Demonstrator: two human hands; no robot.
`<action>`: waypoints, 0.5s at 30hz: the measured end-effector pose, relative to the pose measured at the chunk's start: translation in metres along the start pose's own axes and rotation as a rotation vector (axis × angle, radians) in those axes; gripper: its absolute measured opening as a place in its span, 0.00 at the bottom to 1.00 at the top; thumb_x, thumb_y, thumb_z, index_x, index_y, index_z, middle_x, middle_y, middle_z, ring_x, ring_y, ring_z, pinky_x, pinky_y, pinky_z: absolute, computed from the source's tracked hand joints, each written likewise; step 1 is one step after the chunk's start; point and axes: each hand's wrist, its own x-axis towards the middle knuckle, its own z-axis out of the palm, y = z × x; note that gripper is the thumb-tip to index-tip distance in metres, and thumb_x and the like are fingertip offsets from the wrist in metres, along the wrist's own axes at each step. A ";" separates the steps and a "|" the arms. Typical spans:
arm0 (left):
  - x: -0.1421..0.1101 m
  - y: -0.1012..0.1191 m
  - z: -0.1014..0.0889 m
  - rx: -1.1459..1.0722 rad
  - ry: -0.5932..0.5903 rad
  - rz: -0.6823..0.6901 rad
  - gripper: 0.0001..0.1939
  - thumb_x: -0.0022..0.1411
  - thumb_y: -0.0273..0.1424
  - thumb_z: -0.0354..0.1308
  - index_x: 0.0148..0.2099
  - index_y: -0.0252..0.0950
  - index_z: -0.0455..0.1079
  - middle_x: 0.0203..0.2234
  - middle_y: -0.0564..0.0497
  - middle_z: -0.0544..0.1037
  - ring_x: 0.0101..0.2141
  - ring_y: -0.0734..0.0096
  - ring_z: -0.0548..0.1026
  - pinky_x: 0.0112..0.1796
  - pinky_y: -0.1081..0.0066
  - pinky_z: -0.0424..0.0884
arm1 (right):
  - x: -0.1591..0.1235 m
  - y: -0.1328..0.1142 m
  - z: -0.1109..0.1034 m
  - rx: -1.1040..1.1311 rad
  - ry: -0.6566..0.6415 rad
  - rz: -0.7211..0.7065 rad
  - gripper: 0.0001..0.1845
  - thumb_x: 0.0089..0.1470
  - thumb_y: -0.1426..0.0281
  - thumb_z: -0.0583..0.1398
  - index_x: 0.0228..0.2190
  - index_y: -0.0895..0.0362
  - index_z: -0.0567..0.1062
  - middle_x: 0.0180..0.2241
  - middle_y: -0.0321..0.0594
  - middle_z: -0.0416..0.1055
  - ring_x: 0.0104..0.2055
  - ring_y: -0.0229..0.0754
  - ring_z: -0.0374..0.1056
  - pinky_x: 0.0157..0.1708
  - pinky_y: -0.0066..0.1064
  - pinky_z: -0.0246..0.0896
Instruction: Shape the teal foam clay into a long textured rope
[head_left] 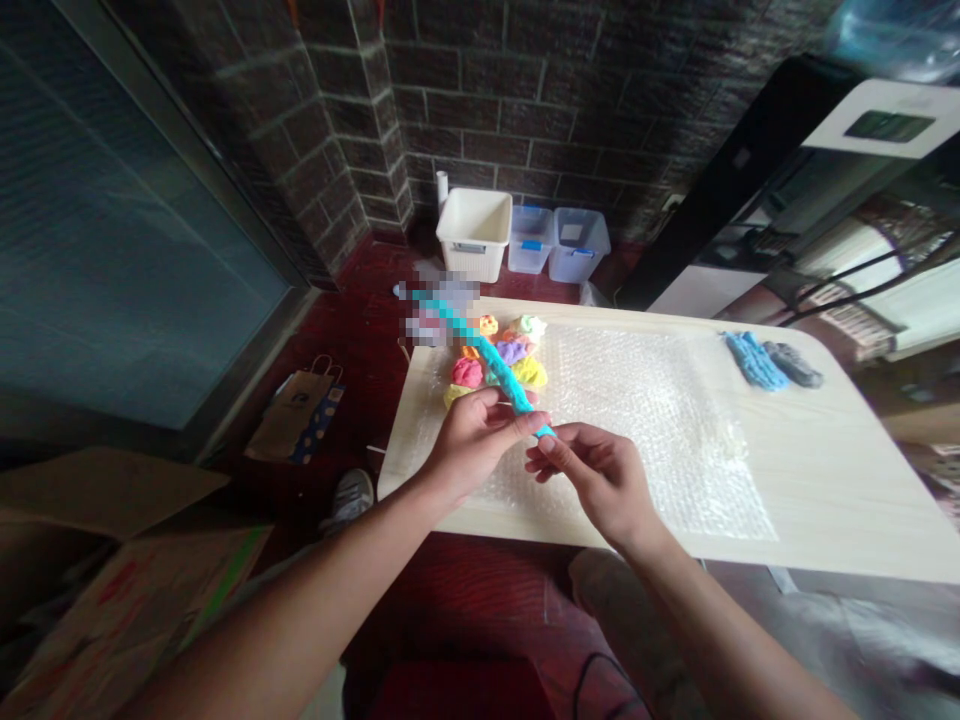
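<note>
Turquoise strip (504, 378) slants above the left part of the worktop (847, 480). Bubble wrap (630, 400) spreads across the surface, likely shielding it. Left hand (474, 432) grips the strip, thumb on top, seemingly steadying it; right hand (611, 475) pinches its near tip, perhaps for control. Coloured lumps (467, 373) cluster just beyond, presumably within reach.

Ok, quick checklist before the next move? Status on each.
1. Left hand on the turquoise strip: ok, thumb and fingers hold it near its lower end.
2. Right hand at the strip's near end: ok, fingertips on it.
3. Strip's far end free: cannot tell, that patch is pixelated.
4. Strip clear of the coloured bundles: cannot tell, it crosses in front of them.
5. Blue bundle and grey bundle away from both hands: ok, at the table's right.
6. Tabletop uncovered: not ok, bubble wrap covers much of it.
</note>
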 end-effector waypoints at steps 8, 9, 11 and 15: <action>-0.023 0.037 -0.020 1.039 0.080 0.645 0.16 0.67 0.42 0.62 0.30 0.38 0.74 0.28 0.47 0.80 0.35 0.61 0.79 0.45 0.61 0.73 | 0.003 -0.007 -0.030 -0.192 0.086 -0.141 0.13 0.55 0.60 0.72 0.37 0.57 0.84 0.28 0.43 0.81 0.29 0.44 0.76 0.29 0.36 0.74; -0.024 0.038 -0.020 1.079 0.014 0.743 0.12 0.66 0.42 0.64 0.39 0.38 0.77 0.37 0.45 0.83 0.44 0.56 0.79 0.52 0.57 0.71 | 0.002 -0.008 -0.031 -0.228 0.059 -0.150 0.13 0.55 0.61 0.71 0.38 0.56 0.84 0.29 0.43 0.81 0.30 0.44 0.76 0.29 0.36 0.74; -0.023 0.034 -0.018 1.172 -0.141 0.830 0.22 0.66 0.43 0.64 0.57 0.36 0.73 0.54 0.40 0.79 0.56 0.51 0.74 0.61 0.51 0.63 | -0.001 -0.008 -0.029 -0.301 -0.003 -0.174 0.12 0.57 0.62 0.70 0.41 0.55 0.85 0.32 0.44 0.83 0.32 0.46 0.77 0.32 0.37 0.75; -0.016 0.018 -0.016 1.358 -0.327 0.727 0.19 0.74 0.37 0.55 0.62 0.34 0.70 0.48 0.40 0.81 0.48 0.53 0.78 0.53 0.56 0.69 | -0.003 -0.008 -0.021 -0.303 -0.071 -0.182 0.12 0.59 0.64 0.69 0.43 0.54 0.84 0.40 0.45 0.84 0.39 0.48 0.79 0.41 0.41 0.77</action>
